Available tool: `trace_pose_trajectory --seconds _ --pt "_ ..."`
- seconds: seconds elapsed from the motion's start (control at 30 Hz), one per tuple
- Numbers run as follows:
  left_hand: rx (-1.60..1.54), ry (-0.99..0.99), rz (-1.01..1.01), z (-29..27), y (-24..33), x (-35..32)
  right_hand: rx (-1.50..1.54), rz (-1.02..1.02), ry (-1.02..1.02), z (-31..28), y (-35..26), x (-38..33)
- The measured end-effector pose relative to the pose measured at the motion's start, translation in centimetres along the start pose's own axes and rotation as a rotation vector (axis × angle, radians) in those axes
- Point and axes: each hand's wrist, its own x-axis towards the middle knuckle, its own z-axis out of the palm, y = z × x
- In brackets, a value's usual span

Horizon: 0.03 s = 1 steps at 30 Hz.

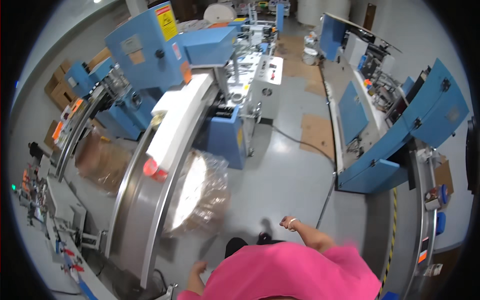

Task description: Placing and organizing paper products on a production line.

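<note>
Our left hand (199, 268) hangs loosely curled and empty at seven o'clock of the crinkly plastic bag (200, 192), right hand (288, 223) fisted; the bag looks light, slippery, best gripped by its edge

A long curved conveyor (131, 200) runs from the lower left of the frame up toward the centre top, where it meets a machine housing (150, 50). A stack of flat sheets (180, 120) lies on the conveyor's upper stretch. Just right of the conveyor, a bagged bundle (200, 195) stands on the floor (285, 170). A second machine line (380, 130) fills the right side. Cardboard boxes (60, 85) sit at the upper left.
</note>
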Motion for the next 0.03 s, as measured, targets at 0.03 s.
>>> trace_pose_trajectory --seconds 0.03 --pt "-0.027 -0.159 -0.197 0.34 1.73 2.28 0.004 0.047 0.019 -2.21 0.98 -0.08"
